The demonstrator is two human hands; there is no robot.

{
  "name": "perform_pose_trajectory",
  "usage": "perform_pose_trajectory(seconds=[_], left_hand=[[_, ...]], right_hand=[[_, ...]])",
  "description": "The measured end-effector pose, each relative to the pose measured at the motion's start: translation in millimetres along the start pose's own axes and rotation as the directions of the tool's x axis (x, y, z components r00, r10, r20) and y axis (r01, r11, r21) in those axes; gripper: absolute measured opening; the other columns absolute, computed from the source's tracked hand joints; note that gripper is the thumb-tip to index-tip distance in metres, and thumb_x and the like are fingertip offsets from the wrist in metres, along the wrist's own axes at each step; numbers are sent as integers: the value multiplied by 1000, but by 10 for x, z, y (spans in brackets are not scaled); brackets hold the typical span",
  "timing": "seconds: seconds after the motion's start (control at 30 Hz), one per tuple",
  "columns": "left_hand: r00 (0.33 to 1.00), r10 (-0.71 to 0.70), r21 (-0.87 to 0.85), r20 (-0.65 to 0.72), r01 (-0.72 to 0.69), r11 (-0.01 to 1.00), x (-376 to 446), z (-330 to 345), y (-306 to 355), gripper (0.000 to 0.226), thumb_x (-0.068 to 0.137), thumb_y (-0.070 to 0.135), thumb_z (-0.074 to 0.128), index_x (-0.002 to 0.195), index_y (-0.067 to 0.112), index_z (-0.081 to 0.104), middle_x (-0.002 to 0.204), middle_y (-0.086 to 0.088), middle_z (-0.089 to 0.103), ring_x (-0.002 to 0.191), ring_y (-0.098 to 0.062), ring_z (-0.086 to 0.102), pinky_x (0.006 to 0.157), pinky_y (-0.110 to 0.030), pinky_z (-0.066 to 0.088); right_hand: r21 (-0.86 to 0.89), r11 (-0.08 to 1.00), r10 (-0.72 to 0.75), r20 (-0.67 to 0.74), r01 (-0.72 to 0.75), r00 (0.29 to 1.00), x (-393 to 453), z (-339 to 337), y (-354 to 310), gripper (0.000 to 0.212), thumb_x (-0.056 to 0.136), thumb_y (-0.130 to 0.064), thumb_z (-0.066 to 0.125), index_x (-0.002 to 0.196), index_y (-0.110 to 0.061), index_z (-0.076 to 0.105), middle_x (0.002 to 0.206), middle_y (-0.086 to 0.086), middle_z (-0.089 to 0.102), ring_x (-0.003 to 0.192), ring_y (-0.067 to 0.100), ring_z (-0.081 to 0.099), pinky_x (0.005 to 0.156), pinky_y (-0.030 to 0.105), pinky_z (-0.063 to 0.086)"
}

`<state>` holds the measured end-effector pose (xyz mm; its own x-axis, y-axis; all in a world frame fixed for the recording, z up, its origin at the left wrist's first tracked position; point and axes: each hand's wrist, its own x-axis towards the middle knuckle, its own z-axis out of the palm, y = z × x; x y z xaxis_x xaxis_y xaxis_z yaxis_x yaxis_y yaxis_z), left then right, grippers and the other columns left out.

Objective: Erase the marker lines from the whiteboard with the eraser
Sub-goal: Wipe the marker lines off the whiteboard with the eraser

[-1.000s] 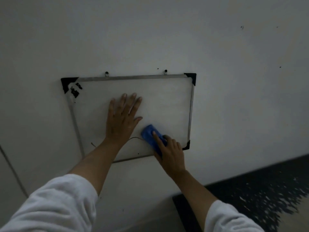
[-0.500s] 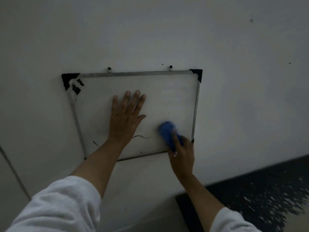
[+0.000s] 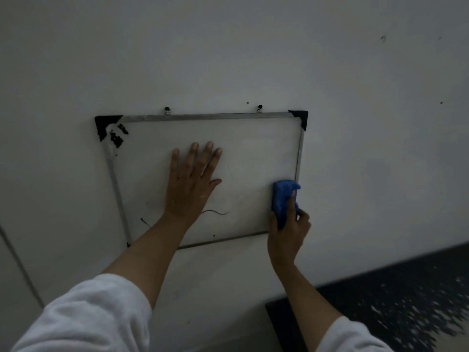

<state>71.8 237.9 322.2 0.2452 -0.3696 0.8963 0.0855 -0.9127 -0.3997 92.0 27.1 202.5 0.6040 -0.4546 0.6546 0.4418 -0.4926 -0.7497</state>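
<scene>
My left hand (image 3: 191, 184) lies flat and spread wide against the middle of the rectangular metal-framed whiteboard (image 3: 253, 153), which hangs tilted on the pale grey wall (image 3: 228, 47) from two small hooks above its top edge. My right hand (image 3: 288, 232) is closed around the blue block eraser (image 3: 283, 199), my index finger laid along its back, pressing it against the board just inside the right edge, near the bottom right corner; the eraser's upper end touches the frame there. A thin wavy dark marker line (image 3: 215, 212) remains near the bottom edge, just right of my left wrist, and a short stroke (image 3: 144, 221) sits toward the bottom left corner. Black smudges (image 3: 117, 137) cluster beside the black plastic cap at the top left corner. Both my forearms are bare, with white sleeves (image 3: 88, 318) pushed back toward the elbows. A dark speckled floor (image 3: 406, 295) shows at the lower right, below the wall.
</scene>
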Motion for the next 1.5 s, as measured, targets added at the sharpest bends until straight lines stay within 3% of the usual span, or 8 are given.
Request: perform_pose_trajectory(seconds=[0.17,0.43,0.67,0.87,1.07,1.23,1.43,1.5], left_hand=[[1000,9,5,24,-9,1000,-2,-2,-12,68,90,48,58,147,17,36,152,-7,35,138,-32,34,110,-59,29],[1000,4,-65,24,-3,998,17,-93,-8,57,95,28,57,147,16,36,153,-5,33,140,-30,33,113,-58,24],[997,56,-79,49,-52,995,13,-169,-176,59,91,11,62,145,9,37,152,-8,34,139,-29,34,114,-57,20],[995,-22,-3,95,22,1000,-20,-227,-194,65,90,30,63,145,9,37,151,-11,36,138,-30,36,112,-59,24],[995,-31,-4,97,32,999,-65,-263,-217,64,92,32,61,145,9,36,152,-9,34,139,-29,32,113,-59,20],[990,-43,-25,133,47,999,-80,-276,-191,60,96,30,54,147,9,32,154,-9,30,141,-30,28,113,-60,20],[988,-61,-75,145,73,995,-70,-282,-171,60,94,26,59,145,6,36,153,-11,32,140,-32,30,110,-62,24],[988,-61,-72,142,72,995,-77,-280,-166,60,94,26,58,145,7,35,153,-11,32,141,-32,30,111,-62,24]], right_hand=[[-80,853,-470,312,515,826,-165,-54,18,84,75,-12,78,146,-24,35,113,17,54,90,30,50,70,37,50],[3,976,-218,-20,218,976,331,52,-493,82,79,-10,74,147,-28,32,107,19,50,95,27,42,72,43,50],[-222,539,-716,387,812,581,111,-45,-334,74,75,-20,72,142,-32,43,94,10,57,73,27,47,65,33,37],[-231,793,-536,178,564,825,345,57,-742,73,79,-23,69,144,-29,38,96,15,54,75,28,48,64,37,44],[-166,490,-758,405,856,512,197,-27,-528,79,77,-23,72,145,-30,33,90,11,55,74,27,49,63,34,42],[-221,820,-511,132,528,849,428,81,-868,72,77,-24,69,144,-24,41,92,13,50,76,26,46,63,34,43],[-192,368,-794,445,910,415,267,-25,-543,73,76,-25,71,143,-28,42,88,10,56,71,26,48,63,34,40],[-248,420,-786,382,873,486,424,-5,-597,71,78,-27,67,144,-29,40,90,10,54,72,26,46,64,34,36]])
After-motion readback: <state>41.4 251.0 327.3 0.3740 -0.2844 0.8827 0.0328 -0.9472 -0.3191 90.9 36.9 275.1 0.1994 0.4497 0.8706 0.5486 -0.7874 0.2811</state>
